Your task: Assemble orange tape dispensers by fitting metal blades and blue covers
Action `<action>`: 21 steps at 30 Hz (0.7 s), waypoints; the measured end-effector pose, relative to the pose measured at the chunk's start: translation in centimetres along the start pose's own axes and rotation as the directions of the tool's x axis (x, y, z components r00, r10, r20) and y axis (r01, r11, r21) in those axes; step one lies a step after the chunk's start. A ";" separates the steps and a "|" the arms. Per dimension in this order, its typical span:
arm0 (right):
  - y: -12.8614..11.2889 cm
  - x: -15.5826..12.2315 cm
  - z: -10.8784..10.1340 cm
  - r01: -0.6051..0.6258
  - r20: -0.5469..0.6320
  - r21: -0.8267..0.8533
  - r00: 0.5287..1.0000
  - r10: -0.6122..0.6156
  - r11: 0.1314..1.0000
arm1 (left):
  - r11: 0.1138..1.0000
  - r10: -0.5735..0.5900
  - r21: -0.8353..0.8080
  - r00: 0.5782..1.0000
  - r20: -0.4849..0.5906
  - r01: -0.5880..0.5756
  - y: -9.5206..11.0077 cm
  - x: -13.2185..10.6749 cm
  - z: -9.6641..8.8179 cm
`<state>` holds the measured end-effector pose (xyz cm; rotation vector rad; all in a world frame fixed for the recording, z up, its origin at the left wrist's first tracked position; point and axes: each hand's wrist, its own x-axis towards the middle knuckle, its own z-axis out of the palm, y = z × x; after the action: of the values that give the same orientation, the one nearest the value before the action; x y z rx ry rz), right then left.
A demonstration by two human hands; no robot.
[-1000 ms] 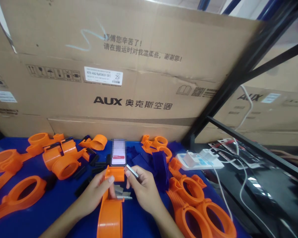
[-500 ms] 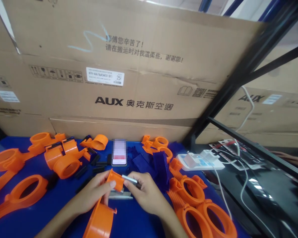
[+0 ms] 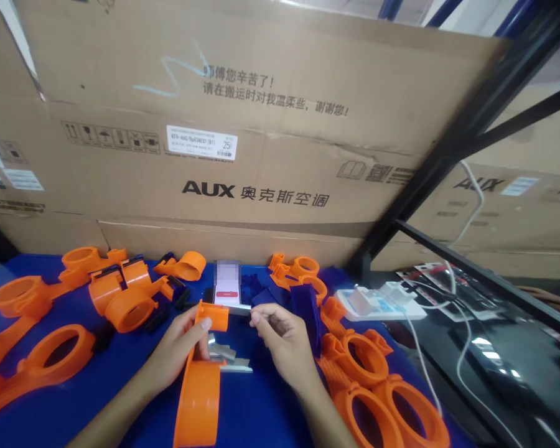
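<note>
Fingers of the left hand [image 3: 180,342] are clamped on an orange plastic holder [image 3: 198,392] just below the middle of the frame, the thumb pressed near its upper end and other fingers curled behind its arm. At the holder's upper right, the thumb and index fingertip of the right hand [image 3: 284,339] are together on the outer end of a toothed metal strip [image 3: 241,310]; its inner end meets the holder, though how deep it sits is hidden. The holder's wide ring points toward the bottom edge of the frame, and I cannot tell whether it rests on the blue table [image 3: 121,361]. With so little strip left to grip, a push off line could make the fingertips slide, and the teeth might then scratch the skin. A slack left grip could let the ring's weight twist the holder, so the strip would tilt and jam. If the pinch opened too soon, the strip could drop onto the phone [image 3: 227,289], which lies just beyond it in the view, or among the loose metal strips [image 3: 236,366] below, where it would be easily confused with them. Dark blue cloth pieces [image 3: 307,305] beside the right hand could also snag a knuckle.
</note>
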<state>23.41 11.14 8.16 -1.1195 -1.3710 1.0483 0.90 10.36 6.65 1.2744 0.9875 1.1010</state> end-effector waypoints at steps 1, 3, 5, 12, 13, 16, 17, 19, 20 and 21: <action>0.0 0.0 0.0 0.005 -0.009 -0.011 1.000 -0.005 1.000 | 1.000 -0.001 -0.004 1.000 -0.002 0.001 0.0 0.0 0.0; 0.0 -0.2 0.1 0.021 -0.011 -0.028 1.000 -0.022 0.999 | 1.000 -0.003 -0.003 1.000 0.015 0.003 -0.1 0.0 -0.1; 0.0 -0.5 0.4 0.034 0.025 -0.032 0.999 -0.033 0.999 | 1.000 -0.017 0.014 0.998 0.061 0.016 -0.4 0.0 0.0; 0.4 -1.4 1.5 0.064 0.249 0.020 0.966 -0.067 0.998 | 0.999 -0.034 0.030 0.998 0.054 0.032 -1.2 0.0 0.5; 0.4 -1.4 1.6 0.081 0.277 0.007 0.957 -0.080 0.997 | 0.999 -0.037 -0.014 0.999 0.023 0.037 -1.2 0.2 0.5; 0.5 -1.3 1.7 0.177 0.293 -0.127 0.947 -0.133 0.976 | 0.979 -0.102 -0.182 0.993 -0.063 0.089 -1.0 0.7 -0.4; 0.5 -1.2 1.7 0.226 0.287 -0.205 0.944 -0.162 0.952 | 0.967 -0.134 -0.229 0.988 -0.079 0.113 -0.9 0.8 -1.0; 0.3 -1.2 1.7 0.333 0.327 -0.375 0.921 -0.213 0.865 | 0.936 -0.190 -0.313 0.979 -0.075 0.158 -0.6 1.0 -2.3; 0.2 -1.2 1.8 0.384 0.375 -0.441 0.900 -0.222 0.811 | 0.921 -0.209 -0.350 0.976 -0.066 0.173 -0.5 1.1 -2.9; 0.1 -1.3 1.9 0.432 0.435 -0.486 0.874 -0.218 0.760 | 0.909 -0.213 -0.380 0.975 -0.069 0.172 -0.4 1.1 -3.4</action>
<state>21.52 9.82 7.66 -1.0671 -2.1926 0.5915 -2.21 12.15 6.03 0.7985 0.9096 1.1465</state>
